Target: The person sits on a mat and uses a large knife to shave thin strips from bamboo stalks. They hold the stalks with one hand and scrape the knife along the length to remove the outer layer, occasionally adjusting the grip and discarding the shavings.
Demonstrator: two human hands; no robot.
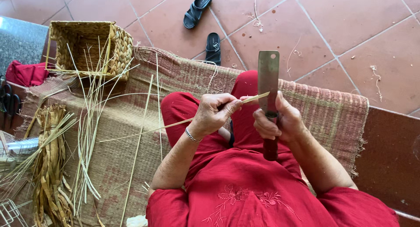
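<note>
My right hand (280, 122) grips the dark wooden handle of a cleaver-like knife (267, 78), its flat blade pointing away from me. My left hand (215, 112) pinches a long pale reed strip (175, 123) that runs from the lower left up to the blade, where its tip touches the knife's edge by my right thumb. Both hands are over my lap in red clothing. A thin bracelet circles my left wrist.
I sit on a woven mat (323, 109) over a bench. Loose reed strips (89, 135) and a bundle of dried leaves (50, 165) lie to the left, by a square woven basket (89, 47). Two black sandals (197, 10) rest on the red tile floor.
</note>
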